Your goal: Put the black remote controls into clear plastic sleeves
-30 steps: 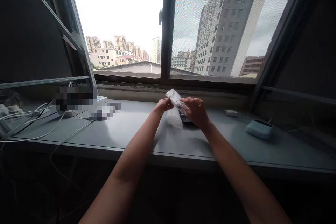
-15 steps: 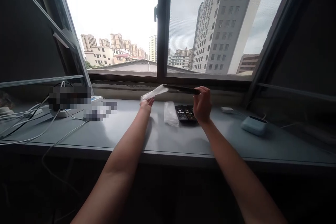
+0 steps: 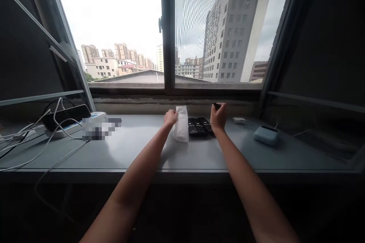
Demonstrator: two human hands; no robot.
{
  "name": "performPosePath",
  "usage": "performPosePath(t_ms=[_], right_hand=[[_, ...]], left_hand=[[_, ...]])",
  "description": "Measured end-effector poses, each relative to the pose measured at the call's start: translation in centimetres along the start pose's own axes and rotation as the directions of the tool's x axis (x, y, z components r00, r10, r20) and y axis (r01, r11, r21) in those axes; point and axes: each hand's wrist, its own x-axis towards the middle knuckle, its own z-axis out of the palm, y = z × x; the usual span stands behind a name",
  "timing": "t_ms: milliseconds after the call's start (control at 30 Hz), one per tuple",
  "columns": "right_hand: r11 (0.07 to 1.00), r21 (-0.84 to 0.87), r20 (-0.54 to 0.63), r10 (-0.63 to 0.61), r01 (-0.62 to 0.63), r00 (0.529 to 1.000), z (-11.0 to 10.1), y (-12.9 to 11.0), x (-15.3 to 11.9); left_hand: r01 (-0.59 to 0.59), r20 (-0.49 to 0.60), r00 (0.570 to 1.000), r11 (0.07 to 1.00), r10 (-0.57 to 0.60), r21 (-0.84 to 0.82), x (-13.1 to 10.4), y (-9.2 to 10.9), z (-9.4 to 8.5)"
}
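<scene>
My left hand [image 3: 170, 117] is closed on the edge of a whitish, translucent plastic sleeve [image 3: 181, 124], held at the left of the remotes. Any other sleeve beneath it cannot be made out. Several black remote controls [image 3: 197, 127] lie side by side on the desk, buttons up, between my two hands. My right hand [image 3: 218, 117] is closed around a black remote control [image 3: 217, 106]; only its dark end shows above the fingers, the remainder being hidden. This hand is raised beside the right end of the row and partly covers it.
Along the grey desk [image 3: 137, 148] at left are white cables [image 3: 61, 129], a phone [image 3: 68, 115] leaning on a white power strip [image 3: 98, 115], and a blurred-out patch. A white adapter [image 3: 238, 120] and a pale blue box-shaped device [image 3: 266, 135] sit at right. Windows stand behind.
The remote has come away from the sleeve and is tilted more upright in my right hand. My left hand has moved right and lowered the sleeve beside the row. The view has shifted slightly.
</scene>
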Motion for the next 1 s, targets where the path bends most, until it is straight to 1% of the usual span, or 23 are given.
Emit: performPosePath(t_ms=[33, 67, 100, 167, 233, 367, 467, 533, 600, 667, 767, 867, 933, 1000], right_hand=[[0.998, -0.015, 0.029, 0.055, -0.054, 0.998, 0.0, -0.1, 0.0], [0.994, -0.035, 0.062, 0.110, -0.108, 0.992, -0.1, -0.2, 0.1], [0.986, -0.062, 0.095, 0.158, -0.153, 0.983, -0.2, -0.2, 0.1], [0.970, -0.123, 0.142, 0.224, -0.208, 0.964, -0.2, -0.2, 0.2], [0.954, -0.165, 0.162, 0.275, -0.249, 0.948, -0.3, 0.0, 0.1], [0.898, -0.294, 0.199, 0.392, -0.327, 0.898, -0.3, 0.5, -0.3], [0.852, -0.398, 0.211, 0.445, -0.339, 0.870, -0.5, 0.7, -0.5], [0.827, -0.460, 0.235, 0.463, -0.322, 0.855, -0.7, 0.8, -0.4], [0.802, -0.516, 0.263, 0.484, -0.302, 0.835, -0.7, 1.0, -0.4], [0.774, -0.567, 0.284, 0.504, -0.281, 0.816, -0.8, 1.1, -0.3], [0.735, -0.638, 0.309, 0.517, -0.230, 0.798, -0.7, 1.2, -0.4], [0.701, -0.693, 0.337, 0.520, -0.167, 0.785, -0.7, 1.2, -0.6], [0.687, -0.715, 0.355, 0.517, -0.130, 0.779, -0.6, 1.2, -0.7], [0.681, -0.726, 0.373, 0.512, -0.100, 0.774, -0.6, 1.3, -0.8]], left_hand=[[-0.074, -0.001, 0.997, 0.979, 0.075, 0.191, -0.4, 0.0, 0.3], [-0.136, 0.014, 0.990, 0.918, 0.141, 0.371, -0.8, -0.1, 0.4], [-0.174, 0.035, 0.983, 0.843, 0.182, 0.508, -1.1, -0.1, 0.4], [-0.188, 0.065, 0.979, 0.744, 0.191, 0.641, -1.5, -0.3, 0.1], [-0.173, 0.089, 0.984, 0.701, 0.155, 0.692, -1.6, -0.4, -0.3], [-0.167, 0.159, 0.985, 0.658, 0.072, 0.734, -1.4, -0.4, -0.8], [-0.207, 0.221, 0.974, 0.625, 0.057, 0.753, -1.3, -0.3, -0.7], [-0.246, 0.243, 0.966, 0.608, 0.089, 0.755, -1.5, -0.1, -0.7], [-0.297, 0.263, 0.954, 0.589, 0.145, 0.751, -1.9, 0.1, -0.7], [-0.367, 0.313, 0.929, 0.579, 0.196, 0.728, -2.2, 0.2, -0.6], [-0.470, 0.436, 0.874, 0.603, 0.215, 0.645, -2.4, 0.2, -0.2], [-0.496, 0.543, 0.824, 0.672, 0.164, 0.550, -2.2, -0.3, 0.2], [-0.483, 0.578, 0.806, 0.706, 0.126, 0.519, -2.0, -0.9, 0.3], [-0.477, 0.584, 0.804, 0.713, 0.116, 0.514, -1.8, -1.3, 0.3]])
